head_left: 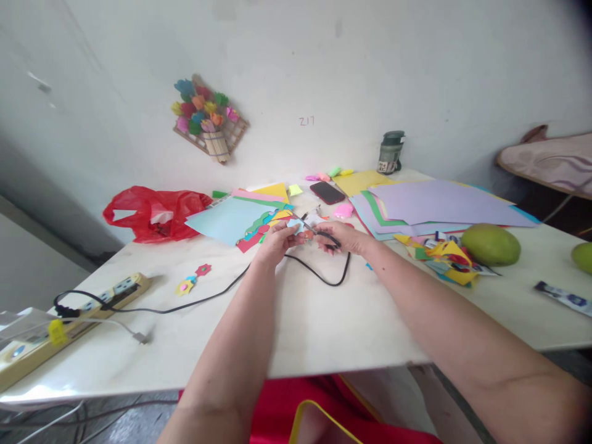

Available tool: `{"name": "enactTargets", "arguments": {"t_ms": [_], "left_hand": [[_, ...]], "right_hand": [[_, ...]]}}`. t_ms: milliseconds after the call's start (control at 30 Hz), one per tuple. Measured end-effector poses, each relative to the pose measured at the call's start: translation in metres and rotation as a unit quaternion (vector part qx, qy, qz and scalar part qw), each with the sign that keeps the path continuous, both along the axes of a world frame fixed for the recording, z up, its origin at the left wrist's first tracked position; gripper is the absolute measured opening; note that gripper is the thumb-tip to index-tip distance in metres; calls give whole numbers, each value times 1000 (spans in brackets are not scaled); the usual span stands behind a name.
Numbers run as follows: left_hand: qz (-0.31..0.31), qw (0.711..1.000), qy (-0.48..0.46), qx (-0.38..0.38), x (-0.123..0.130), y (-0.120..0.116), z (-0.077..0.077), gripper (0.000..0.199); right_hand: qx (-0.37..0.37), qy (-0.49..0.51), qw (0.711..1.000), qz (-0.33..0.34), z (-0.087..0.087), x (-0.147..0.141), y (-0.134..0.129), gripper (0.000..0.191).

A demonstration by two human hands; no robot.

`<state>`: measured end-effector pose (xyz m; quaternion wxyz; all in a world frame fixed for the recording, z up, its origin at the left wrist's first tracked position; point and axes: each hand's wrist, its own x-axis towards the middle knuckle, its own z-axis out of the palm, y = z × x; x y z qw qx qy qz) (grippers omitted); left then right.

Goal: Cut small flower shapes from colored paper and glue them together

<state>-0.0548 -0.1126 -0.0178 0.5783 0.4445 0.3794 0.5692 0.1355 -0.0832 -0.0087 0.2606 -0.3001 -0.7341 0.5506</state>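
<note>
A white table (333,345) carries it all; the power strip (121,288) lies towards the near left corner; a red bag (139,213) slumps by the left edge; cut coloured paper (250,242) lies mid-table; a phone (327,193) and dark flask (391,151) sit towards the far edge; large paper sheets (435,200) spread right of centre; a green fruit (490,245) and a tube (564,298) lie towards the right edge.

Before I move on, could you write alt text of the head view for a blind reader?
A person's right hand holds dark-handled scissors beside a small light-blue paper piece in the left hand, over a white table. Around them lie coloured paper sheets, a phone, a red plastic bag and a power strip.
</note>
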Motion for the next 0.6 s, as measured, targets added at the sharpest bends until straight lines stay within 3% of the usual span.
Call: {"name": "enactTargets", "arguments": {"t_ms": [600], "left_hand": [[-22, 999, 47, 11, -3, 2, -4, 26]], "right_hand": [[-10, 10, 1000, 0, 0, -1, -1, 21]]}}
